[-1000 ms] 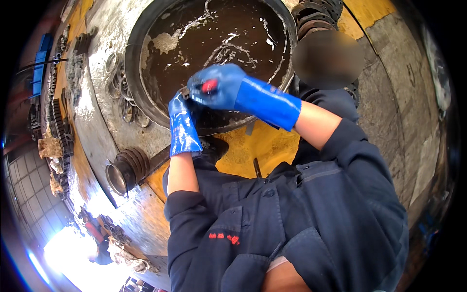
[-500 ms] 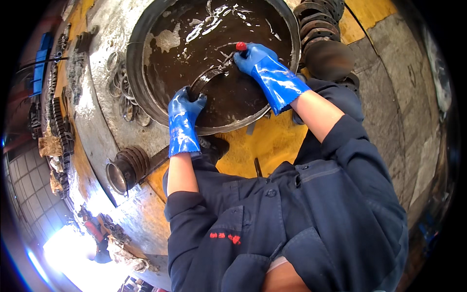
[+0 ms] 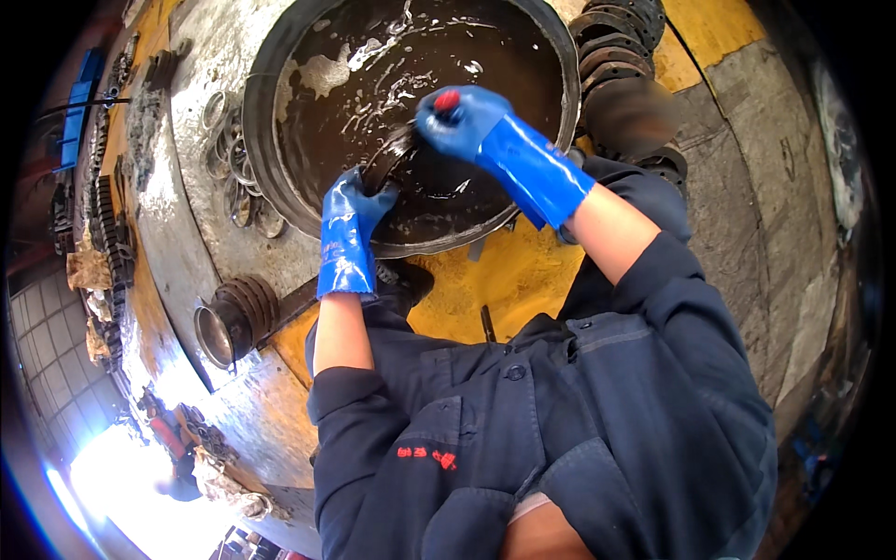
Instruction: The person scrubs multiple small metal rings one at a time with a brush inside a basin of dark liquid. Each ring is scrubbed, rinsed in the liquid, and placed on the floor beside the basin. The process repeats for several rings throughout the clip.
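Both hands wear blue rubber gloves over a wide round black tub [image 3: 262, 154] of dark, foamy liquid. My left hand [image 3: 350, 210], at the tub's near left rim, is closed round a dark metal ring [image 3: 380, 170]. Only part of the ring shows; the rest is hidden by the brush and my other hand. My right hand [image 3: 467, 126] is closed on a brush [image 3: 448, 99] whose red handle end sticks out of the fist. Its wet bristles [image 3: 403, 142] press against the ring just ahead of my left hand.
Several loose metal rings [image 3: 241, 168] lie left of the tub. A ribbed stack of rings [image 3: 245, 313] rests on its side at the near left. Dark round discs [image 3: 611, 56] stand in a row beyond the tub's right rim. Chains [image 3: 105, 187] run along the far left.
My right hand has moved left with the brush, bringing its bristles along the ring toward my left hand. The left hand keeps its hold, almost unmoved.
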The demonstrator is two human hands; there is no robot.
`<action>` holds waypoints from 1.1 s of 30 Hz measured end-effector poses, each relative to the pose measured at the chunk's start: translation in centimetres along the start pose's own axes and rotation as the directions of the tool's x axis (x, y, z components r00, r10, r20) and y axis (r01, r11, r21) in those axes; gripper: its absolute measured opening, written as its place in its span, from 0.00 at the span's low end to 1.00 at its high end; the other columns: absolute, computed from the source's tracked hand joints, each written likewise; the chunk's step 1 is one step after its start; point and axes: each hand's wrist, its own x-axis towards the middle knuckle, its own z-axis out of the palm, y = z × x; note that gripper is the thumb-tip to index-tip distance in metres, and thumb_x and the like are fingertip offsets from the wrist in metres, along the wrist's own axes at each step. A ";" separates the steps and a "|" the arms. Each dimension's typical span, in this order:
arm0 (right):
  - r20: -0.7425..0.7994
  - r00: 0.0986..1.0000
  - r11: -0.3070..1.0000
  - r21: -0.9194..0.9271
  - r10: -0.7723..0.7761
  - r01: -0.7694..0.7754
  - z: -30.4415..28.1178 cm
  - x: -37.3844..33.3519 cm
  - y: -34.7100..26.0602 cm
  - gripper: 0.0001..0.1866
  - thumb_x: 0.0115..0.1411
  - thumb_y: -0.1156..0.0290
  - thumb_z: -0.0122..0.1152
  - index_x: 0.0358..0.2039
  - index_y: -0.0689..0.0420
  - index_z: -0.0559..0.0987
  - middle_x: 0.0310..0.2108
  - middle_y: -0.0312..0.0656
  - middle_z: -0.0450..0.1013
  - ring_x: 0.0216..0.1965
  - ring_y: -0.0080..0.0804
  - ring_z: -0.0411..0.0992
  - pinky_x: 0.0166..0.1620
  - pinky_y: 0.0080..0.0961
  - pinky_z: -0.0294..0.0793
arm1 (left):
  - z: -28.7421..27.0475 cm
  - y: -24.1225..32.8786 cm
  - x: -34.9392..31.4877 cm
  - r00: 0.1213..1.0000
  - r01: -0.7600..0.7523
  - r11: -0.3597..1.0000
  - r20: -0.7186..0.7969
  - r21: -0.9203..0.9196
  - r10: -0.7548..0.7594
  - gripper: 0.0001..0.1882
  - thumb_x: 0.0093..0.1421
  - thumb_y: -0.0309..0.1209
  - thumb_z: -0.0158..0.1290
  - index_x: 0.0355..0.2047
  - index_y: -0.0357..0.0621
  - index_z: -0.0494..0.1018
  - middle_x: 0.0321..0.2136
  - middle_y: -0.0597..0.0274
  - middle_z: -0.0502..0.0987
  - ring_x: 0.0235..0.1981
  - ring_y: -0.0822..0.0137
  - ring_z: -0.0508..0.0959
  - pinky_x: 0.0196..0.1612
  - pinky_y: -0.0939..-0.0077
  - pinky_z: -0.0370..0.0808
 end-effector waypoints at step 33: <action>-0.014 0.899 0.898 0.064 0.437 -0.436 -0.9 1.2 1.5 0.21 0.65 0.50 0.63 0.33 0.57 0.85 0.24 0.45 0.78 0.27 0.34 0.77 0.39 0.35 0.77 | 1.0 -0.4 1.9 0.995 0.082 0.994 -0.063 0.077 -0.077 0.30 0.52 0.39 0.73 0.56 0.51 0.81 0.47 0.57 0.87 0.47 0.63 0.87 0.54 0.69 0.81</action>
